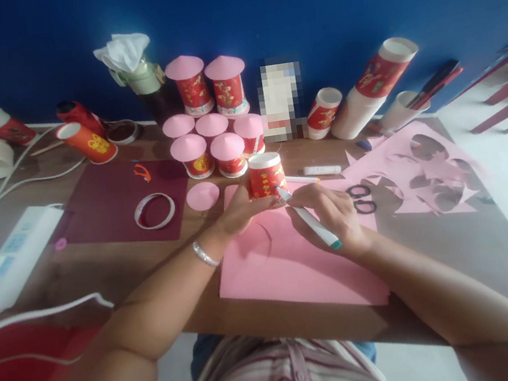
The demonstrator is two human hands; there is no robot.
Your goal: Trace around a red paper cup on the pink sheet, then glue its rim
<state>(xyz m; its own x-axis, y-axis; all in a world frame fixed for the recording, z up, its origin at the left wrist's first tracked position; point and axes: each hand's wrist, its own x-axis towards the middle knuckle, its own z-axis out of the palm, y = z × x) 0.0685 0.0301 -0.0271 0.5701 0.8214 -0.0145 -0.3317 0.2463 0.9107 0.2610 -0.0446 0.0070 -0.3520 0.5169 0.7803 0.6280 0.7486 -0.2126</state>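
Red cup [265, 177] in left grip [240, 211], near pen [312, 225] in right grip [338, 211].

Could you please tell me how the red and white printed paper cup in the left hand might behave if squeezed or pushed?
The red and white printed paper cup, in the left hand, would probably dent under firm squeezing, since its wall looks like paper. Laid on its side, it may roll, given its round wall.
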